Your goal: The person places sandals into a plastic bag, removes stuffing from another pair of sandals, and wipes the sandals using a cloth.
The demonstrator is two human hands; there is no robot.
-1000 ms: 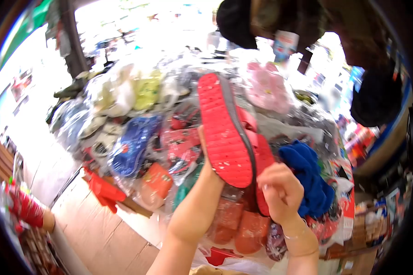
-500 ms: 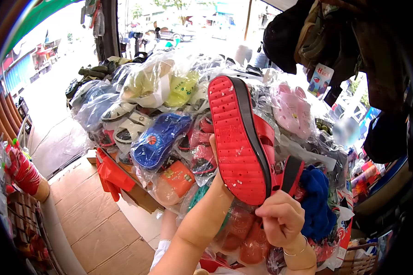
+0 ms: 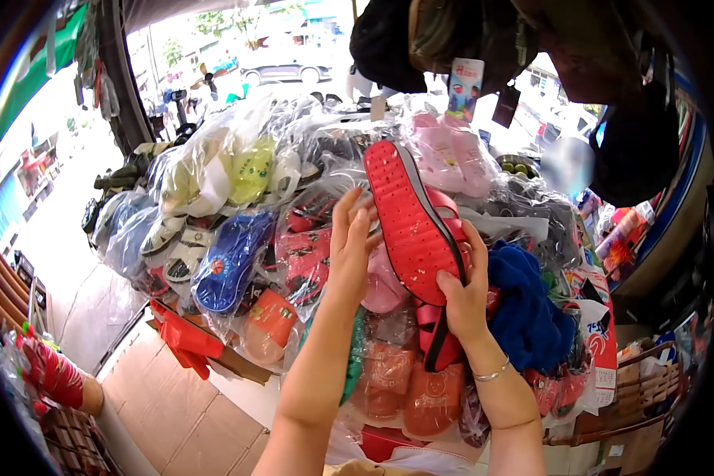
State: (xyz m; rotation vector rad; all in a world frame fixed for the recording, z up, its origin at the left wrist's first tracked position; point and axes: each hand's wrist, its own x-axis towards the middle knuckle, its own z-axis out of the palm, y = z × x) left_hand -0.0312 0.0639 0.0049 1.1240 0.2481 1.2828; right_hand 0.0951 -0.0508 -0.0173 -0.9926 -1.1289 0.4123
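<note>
A red sandal [image 3: 408,222] with a black-edged sole is held up, its studded underside towards me and pale crumbs stuck on it. My right hand [image 3: 470,287] grips it near the lower end, thumb on the sole. Just left of the sandal, my left hand [image 3: 352,242] has its fingers apart and holds nothing. A second red sandal [image 3: 436,337] hangs or rests right below the first; I cannot tell which. Behind the hands lie bagged shoes, among them pink sandals [image 3: 305,258] and a blue slipper [image 3: 234,262].
A blue cloth [image 3: 531,309] lies right of my right hand. Pink clogs [image 3: 448,155] and yellow-green footwear [image 3: 251,170] sit farther back. Dark caps [image 3: 635,155] and bags hang at upper right. Cardboard [image 3: 159,397] covers the floor at left; a wicker basket [image 3: 635,389] stands at right.
My left hand has come off the sandal and opened beside it. My right hand has moved up onto the sandal's lower end. The sandal is lower and farther off; the view has shifted right.
</note>
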